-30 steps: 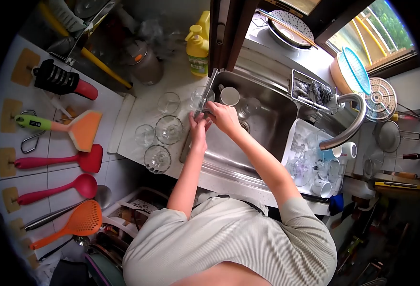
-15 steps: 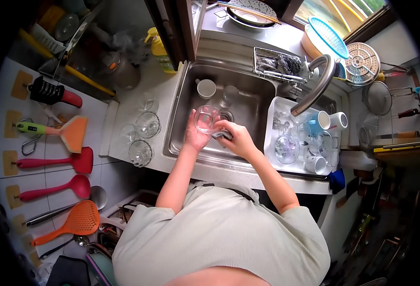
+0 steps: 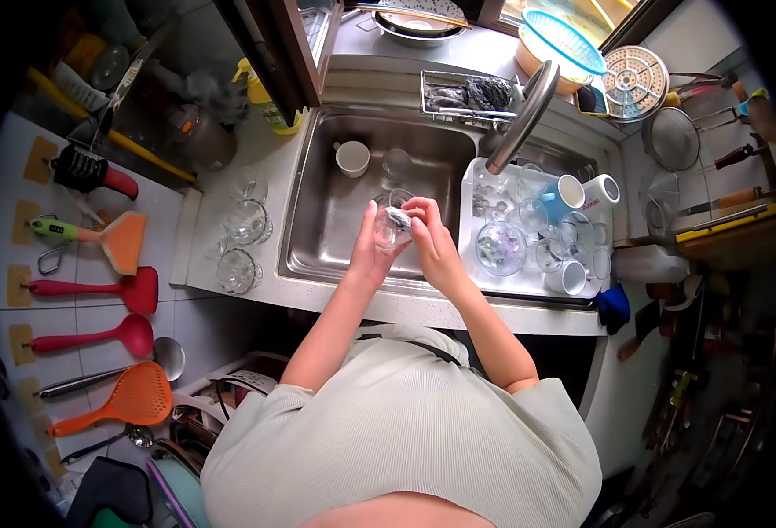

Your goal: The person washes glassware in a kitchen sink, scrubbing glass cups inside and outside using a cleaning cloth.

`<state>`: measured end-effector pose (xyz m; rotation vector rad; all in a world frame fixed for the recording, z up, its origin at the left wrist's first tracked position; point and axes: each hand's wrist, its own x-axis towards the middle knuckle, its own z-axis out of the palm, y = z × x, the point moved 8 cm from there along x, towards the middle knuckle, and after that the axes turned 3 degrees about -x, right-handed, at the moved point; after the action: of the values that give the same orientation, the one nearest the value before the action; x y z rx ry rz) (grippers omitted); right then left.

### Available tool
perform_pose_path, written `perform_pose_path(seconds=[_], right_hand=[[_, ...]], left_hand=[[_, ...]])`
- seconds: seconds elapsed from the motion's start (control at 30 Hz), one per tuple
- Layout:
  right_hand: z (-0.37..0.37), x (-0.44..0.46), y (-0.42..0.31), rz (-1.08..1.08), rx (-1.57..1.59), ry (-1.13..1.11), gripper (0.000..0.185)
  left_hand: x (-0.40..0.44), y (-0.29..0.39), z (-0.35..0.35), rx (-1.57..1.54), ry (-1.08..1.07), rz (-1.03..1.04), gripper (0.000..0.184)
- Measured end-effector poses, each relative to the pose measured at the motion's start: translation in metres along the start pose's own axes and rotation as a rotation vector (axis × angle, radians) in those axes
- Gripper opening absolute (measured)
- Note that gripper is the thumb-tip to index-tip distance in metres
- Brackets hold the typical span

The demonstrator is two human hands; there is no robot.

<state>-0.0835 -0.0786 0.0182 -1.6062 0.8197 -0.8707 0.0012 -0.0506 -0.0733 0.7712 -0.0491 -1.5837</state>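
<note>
My left hand [image 3: 370, 253] is wrapped round a clear drinking glass [image 3: 386, 234], holding it over the near part of the steel sink [image 3: 318, 238]. My right hand [image 3: 434, 245] pinches a small grey-and-white cloth [image 3: 398, 217] at the glass's mouth; whether it is cloth or a scouring pad is hard to tell. Past my hands, on the sink floor, stand a white mug [image 3: 352, 159] and another clear glass [image 3: 396, 164]. The drain is partly hidden behind my hands.
On the right, a white tray [image 3: 471, 238] bears several glasses and mugs under the curved faucet [image 3: 529, 114]. Several clear glasses [image 3: 239, 270] stand on the left counter near a yellow spray bottle [image 3: 260, 95]. A wire caddy [image 3: 450, 99] sits behind the sink.
The head view has shifted, so the surroundings appear further left. The glass has turned in my left hand, and the cloth has moved from its side to its mouth.
</note>
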Motion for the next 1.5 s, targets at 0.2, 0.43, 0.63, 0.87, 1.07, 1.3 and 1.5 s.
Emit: perform_pose_path(seconds=[0.2, 0.43, 0.63, 0.87, 1.07, 1.3, 1.5], right_hand=[[-0.011, -0.014, -0.001, -0.041, 0.099, -0.312, 0.035], [-0.037, -0.019, -0.029, -0.371, -0.482, -0.072, 0.041], [-0.073, -0.019, 0.001, -0.159, -0.126, 0.206, 0.028], [-0.077, -0.011, 0.01, -0.203, -0.255, 0.059, 0.027], [-0.054, -0.002, -0.019, -0.338, -0.795, 0.078, 0.03], [-0.047, 0.032, 0.007, -0.192, -0.327, -0.244, 0.042], [-0.02, 0.034, -0.009, -0.417, -0.768, -0.034, 0.038]], left_hand=[[-0.004, -0.009, -0.008, -0.071, 0.102, 0.042, 0.041], [-0.02, -0.019, 0.038, -0.189, -0.052, -0.038, 0.027], [-0.039, -0.039, 0.071, -0.172, -0.183, -0.182, 0.041], [-0.034, -0.06, 0.062, 0.23, -0.308, -0.196, 0.057], [-0.017, -0.027, 0.06, 0.986, 0.017, 0.616, 0.061], [-0.022, -0.053, 0.05, 0.08, -0.205, -0.11, 0.05], [-0.009, 0.0, 0.045, 0.942, 0.125, 0.627, 0.049]])
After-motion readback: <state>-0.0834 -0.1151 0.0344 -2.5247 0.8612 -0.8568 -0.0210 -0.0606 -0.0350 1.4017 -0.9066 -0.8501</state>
